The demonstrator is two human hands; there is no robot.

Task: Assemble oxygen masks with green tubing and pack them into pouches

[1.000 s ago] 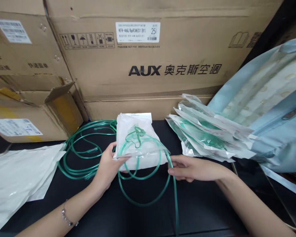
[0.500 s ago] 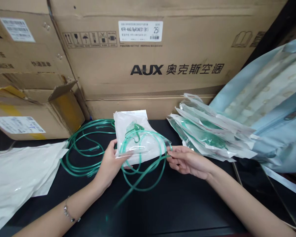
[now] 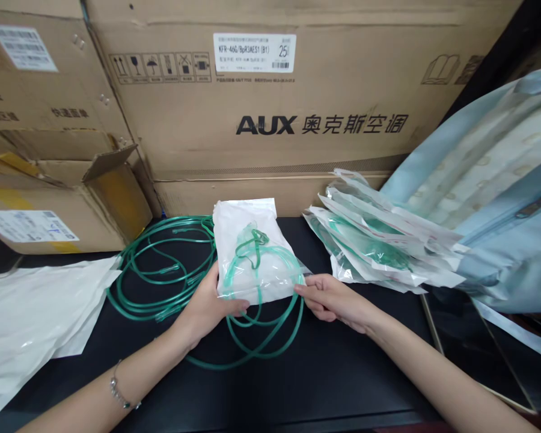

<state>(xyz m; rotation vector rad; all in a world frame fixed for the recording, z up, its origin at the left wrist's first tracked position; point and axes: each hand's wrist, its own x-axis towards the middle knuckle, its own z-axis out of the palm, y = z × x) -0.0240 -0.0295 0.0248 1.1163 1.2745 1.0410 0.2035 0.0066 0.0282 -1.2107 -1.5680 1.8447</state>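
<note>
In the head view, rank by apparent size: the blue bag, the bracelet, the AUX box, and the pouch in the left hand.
1. AUX box
2. Blue bag, though cut off at the right edge
3. Pouch
4. Bracelet

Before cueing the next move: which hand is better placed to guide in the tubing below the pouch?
Likely the right hand: it seems to pinch green tubing at the right edge of the pouch, while the left hand holds the pouch's left side.
</note>
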